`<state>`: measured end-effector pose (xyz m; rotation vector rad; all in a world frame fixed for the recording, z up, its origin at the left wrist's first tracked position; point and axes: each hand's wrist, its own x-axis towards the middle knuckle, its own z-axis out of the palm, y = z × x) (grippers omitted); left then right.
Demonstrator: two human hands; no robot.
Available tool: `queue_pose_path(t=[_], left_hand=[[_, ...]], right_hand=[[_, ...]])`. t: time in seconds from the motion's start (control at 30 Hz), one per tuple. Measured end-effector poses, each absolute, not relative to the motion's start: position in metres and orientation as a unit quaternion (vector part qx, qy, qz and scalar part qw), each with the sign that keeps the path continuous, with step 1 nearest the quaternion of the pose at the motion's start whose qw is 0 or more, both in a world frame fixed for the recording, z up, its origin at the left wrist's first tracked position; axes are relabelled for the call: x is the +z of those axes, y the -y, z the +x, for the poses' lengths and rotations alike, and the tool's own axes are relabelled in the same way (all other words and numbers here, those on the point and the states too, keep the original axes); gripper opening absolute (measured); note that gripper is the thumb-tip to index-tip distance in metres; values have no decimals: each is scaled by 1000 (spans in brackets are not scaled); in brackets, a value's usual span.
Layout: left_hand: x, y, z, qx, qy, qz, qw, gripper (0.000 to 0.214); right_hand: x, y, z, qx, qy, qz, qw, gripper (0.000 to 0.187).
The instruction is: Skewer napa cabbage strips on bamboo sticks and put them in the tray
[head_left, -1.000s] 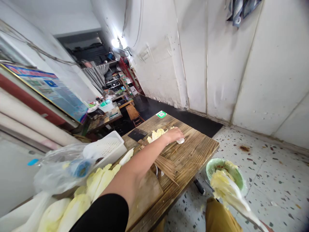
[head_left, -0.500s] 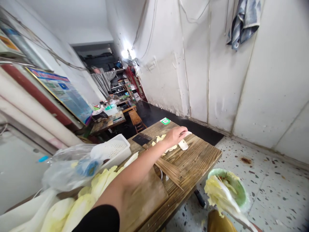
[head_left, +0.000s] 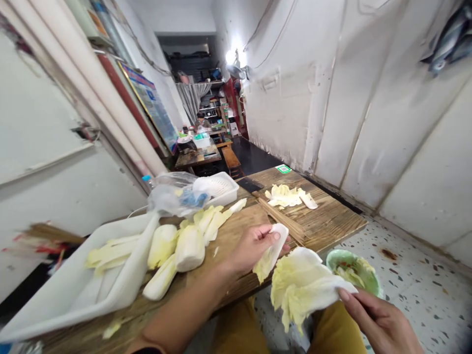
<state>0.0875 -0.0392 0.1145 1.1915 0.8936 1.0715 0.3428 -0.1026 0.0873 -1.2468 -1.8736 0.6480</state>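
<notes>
Gripping the white end of a big leaf (head_left: 300, 282) between thumb and fingers, the right hand (head_left: 383, 319) is at the lower right. The left hand (head_left: 250, 246) grasps a small leaf (head_left: 275, 246), with the thumb on its face and the other fingers partly hidden behind it. The two leaves are very near to each other, by the near edge of the table (head_left: 332, 211); whether they touch, one cannot tell. At the near left, on this table, stands a white tray (head_left: 88, 309) with pale leaves (head_left: 114, 253) inside. Between the tray and the board (head_left: 228, 236) lie cabbage pieces (head_left: 190, 248). Beyond the right hand, lower than the table top, is a green bowl (head_left: 373, 278) which contains leaf scraps (head_left: 348, 273). Past the left hand there are thin sticks (head_left: 285, 222), and behind them lie torn leaves (head_left: 287, 197). Farther to the left are a basket (head_left: 229, 191) and a plastic bag (head_left: 169, 194). A card (head_left: 283, 169) lies at the far end of the table. Deeper in the room, one sees a grey curtain (head_left: 191, 101) and a bright lamp (head_left: 236, 58).
</notes>
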Motion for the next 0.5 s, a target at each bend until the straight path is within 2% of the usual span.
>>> queue_pose_path(t=[0.23,0.5], left_hand=[[115,74,62,514,-370,471,614,37],[123,79,54,491,-364,521,595,39]], right_hand=[[95,111,320,254,770,-476,340,36],[98,117,315,251,777,-495,295,39]])
